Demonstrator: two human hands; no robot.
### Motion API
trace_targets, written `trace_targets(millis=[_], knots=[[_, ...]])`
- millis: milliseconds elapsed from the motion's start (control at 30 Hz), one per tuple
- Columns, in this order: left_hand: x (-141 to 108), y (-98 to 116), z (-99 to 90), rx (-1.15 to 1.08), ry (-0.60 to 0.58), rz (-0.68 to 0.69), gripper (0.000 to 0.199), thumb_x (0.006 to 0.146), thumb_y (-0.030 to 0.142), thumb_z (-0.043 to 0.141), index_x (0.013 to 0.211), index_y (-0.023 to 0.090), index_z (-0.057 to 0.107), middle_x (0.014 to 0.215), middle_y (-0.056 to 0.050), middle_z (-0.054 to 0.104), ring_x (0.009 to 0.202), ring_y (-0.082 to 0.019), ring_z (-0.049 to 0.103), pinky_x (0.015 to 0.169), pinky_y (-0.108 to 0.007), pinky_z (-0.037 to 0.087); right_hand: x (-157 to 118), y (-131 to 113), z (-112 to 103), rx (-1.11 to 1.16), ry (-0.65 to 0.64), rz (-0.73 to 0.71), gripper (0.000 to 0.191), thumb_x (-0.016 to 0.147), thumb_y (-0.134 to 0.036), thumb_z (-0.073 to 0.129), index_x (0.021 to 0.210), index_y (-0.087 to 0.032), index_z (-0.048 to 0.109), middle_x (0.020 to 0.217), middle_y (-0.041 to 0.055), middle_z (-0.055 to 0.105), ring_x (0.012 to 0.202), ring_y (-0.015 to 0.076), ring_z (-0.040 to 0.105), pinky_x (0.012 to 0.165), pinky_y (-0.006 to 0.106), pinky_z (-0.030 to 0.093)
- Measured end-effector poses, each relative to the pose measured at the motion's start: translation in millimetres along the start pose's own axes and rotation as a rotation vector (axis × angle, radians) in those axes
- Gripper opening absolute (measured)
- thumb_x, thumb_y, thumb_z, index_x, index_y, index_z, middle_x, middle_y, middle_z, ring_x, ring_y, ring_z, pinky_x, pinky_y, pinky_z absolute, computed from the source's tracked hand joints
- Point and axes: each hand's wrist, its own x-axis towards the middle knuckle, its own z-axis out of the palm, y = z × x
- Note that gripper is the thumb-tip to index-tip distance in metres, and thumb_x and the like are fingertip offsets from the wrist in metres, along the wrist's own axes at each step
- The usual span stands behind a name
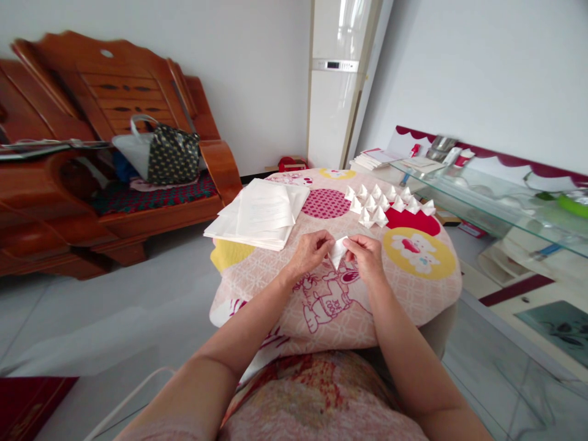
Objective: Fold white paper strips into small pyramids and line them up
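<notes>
Between my two hands is a small piece of folded white paper, its point turned down toward me. My left hand pinches its left edge between thumb and fingers. On the opposite side, the thumb and fingers of my right hand grip the upper right corner. Both hands are just above the patterned tablecloth. Beyond them, several small folded paper boats stand in rows at the table's far right. A stack of white paper sheets lies at the far left.
To the right stands a glass-topped cabinet with cups and papers on it. A wooden bench on the left carries a dark patterned bag. A tall white air conditioner is in the corner behind the table.
</notes>
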Motion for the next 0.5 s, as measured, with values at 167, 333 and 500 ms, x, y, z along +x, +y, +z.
trace_targets(millis=[167, 333, 500], knots=[[3.2, -8.7, -0.5, -0.191, -0.051, -0.041, 0.039, 0.095, 0.050, 0.059, 0.077, 0.015, 0.061, 0.060, 0.002, 0.058, 0.053, -0.009, 0.052, 0.053, -0.021, 0.040, 1.8, -3.2, -0.7, 0.077, -0.017, 0.058, 0.030, 0.072, -0.046, 0.076, 0.064, -0.019, 0.066, 0.045, -0.0020, 0.057, 0.039, 0.0101, 0.046, 0.042, 0.023, 0.031], [5.4, -13.3, -0.7, -0.249, 0.017, -0.060, 0.034, 0.092, 0.047, 0.064, 0.086, 0.014, 0.065, 0.065, 0.001, 0.061, 0.053, -0.009, 0.053, 0.054, -0.021, 0.043, 2.5, -2.0, -1.2, 0.142, -0.012, 0.061, 0.028, 0.072, -0.043, 0.078, 0.064, -0.019, 0.066, 0.041, -0.0036, 0.054, 0.035, 0.0086, 0.041, 0.039, 0.023, 0.029], [3.3, -7.2, 0.6, -0.046, 0.106, 0.030, 0.020, 0.092, 0.030, 0.065, 0.100, 0.015, 0.075, 0.089, -0.006, 0.073, 0.067, -0.010, 0.061, 0.062, -0.021, 0.048, 2.2, 1.9, 0.3, 0.106, 0.041, 0.033, 0.030, 0.074, -0.045, 0.077, 0.064, -0.018, 0.067, 0.040, -0.0034, 0.053, 0.035, 0.0085, 0.039, 0.039, 0.023, 0.028]])
